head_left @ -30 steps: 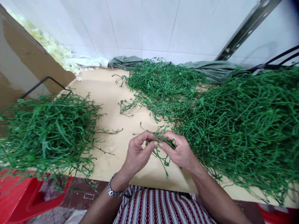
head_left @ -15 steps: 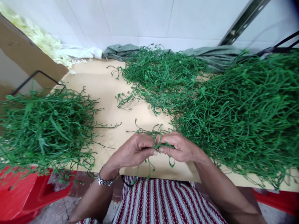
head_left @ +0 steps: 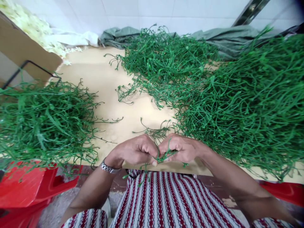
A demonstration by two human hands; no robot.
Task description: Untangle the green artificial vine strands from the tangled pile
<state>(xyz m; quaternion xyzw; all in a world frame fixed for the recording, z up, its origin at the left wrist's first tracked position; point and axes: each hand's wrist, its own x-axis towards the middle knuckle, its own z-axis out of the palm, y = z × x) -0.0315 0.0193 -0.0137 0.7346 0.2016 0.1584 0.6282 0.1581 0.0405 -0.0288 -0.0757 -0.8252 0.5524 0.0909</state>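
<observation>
Both hands meet at the table's near edge, closed on thin green plastic stems [head_left: 166,155] with small bud tips. My left hand [head_left: 139,150], a metal watch on its wrist, pinches the stems between thumb and bent forefinger. My right hand [head_left: 182,148] pinches them the same way, its knuckles against the left ones. Short ends stick out below and to the right of the fingers. Just beyond the hands, a few loose stems [head_left: 161,129] lie on the table. How the held stems join between the fingertips is hidden.
A large heap of green stems [head_left: 249,107] covers the right side, running into a heap [head_left: 163,60] at the back. Another pile [head_left: 47,123] lies left, beside a cardboard box [head_left: 35,44]. Pale petals [head_left: 30,25], green cloth [head_left: 118,36] and a red stool [head_left: 21,186] surround the table [head_left: 106,82].
My hands have come closer together and rolled inward, knuckles now touching, with the stems turned between them. The whole view has shifted slightly, so the table sits higher in the picture.
</observation>
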